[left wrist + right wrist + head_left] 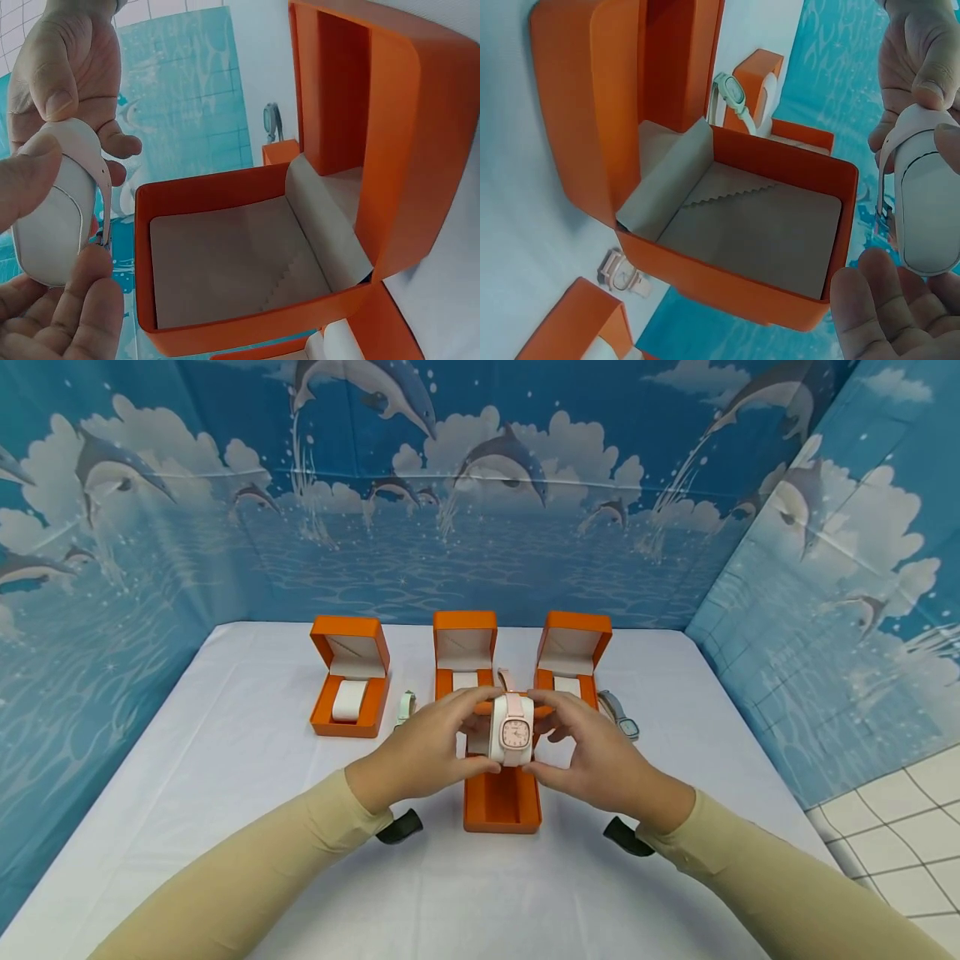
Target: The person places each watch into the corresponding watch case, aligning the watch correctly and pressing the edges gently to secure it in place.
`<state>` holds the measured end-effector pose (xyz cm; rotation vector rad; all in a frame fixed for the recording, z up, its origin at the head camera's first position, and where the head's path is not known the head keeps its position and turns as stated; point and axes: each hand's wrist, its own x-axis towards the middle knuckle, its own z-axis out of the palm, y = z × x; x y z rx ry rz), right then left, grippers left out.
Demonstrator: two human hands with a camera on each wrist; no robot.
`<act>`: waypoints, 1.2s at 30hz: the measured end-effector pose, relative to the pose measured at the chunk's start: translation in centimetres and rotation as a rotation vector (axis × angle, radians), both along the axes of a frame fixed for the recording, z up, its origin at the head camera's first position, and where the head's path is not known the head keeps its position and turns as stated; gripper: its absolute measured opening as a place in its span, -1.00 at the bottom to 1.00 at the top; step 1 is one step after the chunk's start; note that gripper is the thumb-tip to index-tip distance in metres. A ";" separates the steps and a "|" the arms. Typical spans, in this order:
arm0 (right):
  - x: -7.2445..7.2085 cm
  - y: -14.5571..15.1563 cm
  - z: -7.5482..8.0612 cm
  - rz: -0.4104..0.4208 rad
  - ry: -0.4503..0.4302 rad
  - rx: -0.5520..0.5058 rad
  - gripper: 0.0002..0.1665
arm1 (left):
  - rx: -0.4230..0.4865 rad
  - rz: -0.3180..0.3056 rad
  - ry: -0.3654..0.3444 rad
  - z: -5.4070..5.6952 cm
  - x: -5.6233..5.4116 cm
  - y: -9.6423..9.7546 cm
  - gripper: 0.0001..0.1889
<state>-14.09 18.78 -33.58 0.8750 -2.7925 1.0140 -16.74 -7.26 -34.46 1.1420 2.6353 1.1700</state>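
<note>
A pink watch with a square face (515, 733) sits on a white cushion (51, 225), its strap lying over the cushion's top end. In the left wrist view, a length of strap (104, 187) stands off from the cushion's side. My left hand (423, 752) pinches the cushion from the left, thumb at the lower end and fingers at the upper. From the right, my right hand (600, 760) grips it the same way. Below both hands stands an orange watch box (502, 825) with its lid open and a bare compartment at the front.
Behind my hands stand three more open orange boxes, at left (348, 727), middle (465, 620) and right (576, 620), with white cushions inside. A green watch (406, 707), a pink watch (621, 274) and a grey-blue watch (621, 717) lie among them on the white tablecloth (510, 902).
</note>
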 end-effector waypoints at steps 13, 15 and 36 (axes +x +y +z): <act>0.3 0.0 -0.7 0.012 -0.007 0.040 -0.05 | 0.008 -0.044 0.002 -0.8 0.3 -0.1 -0.10; 0.4 0.0 -0.9 0.010 -0.008 0.042 -0.06 | -0.009 -0.034 0.017 -0.9 0.4 -0.1 -0.12; 0.7 -0.2 -3.2 -0.010 -0.105 0.082 -0.08 | -0.144 -0.007 -0.005 -2.7 1.2 0.1 -0.12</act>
